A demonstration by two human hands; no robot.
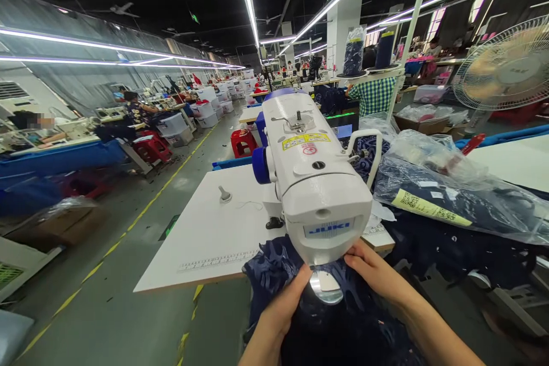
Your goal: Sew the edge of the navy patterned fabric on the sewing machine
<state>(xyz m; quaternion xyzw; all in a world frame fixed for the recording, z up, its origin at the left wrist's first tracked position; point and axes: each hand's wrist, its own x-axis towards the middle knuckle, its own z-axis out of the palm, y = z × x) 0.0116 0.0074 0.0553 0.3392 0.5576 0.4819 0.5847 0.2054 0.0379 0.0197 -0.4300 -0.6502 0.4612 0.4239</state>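
Observation:
A white sewing machine (326,194) stands in front of me on a white table (201,223). Dark navy lace fabric (272,269) lies under its head and hangs over the front edge toward me. My left hand (285,303) is closed on the fabric just left of the machine's head, fingertips partly hidden by it. On the other side my right hand (369,269) grips the same fabric, thumb on top. Between the hands, a shiny round plate (326,287) shows below the head. The needle and presser foot are hidden behind the head.
To the right, plastic-bagged navy fabric (433,189) with a yellow label lies beside the machine. Thread cones (385,50) stand behind it, and a fan (510,66) is at far right. A red stool (243,142) sits beyond the table. Other people work in the background.

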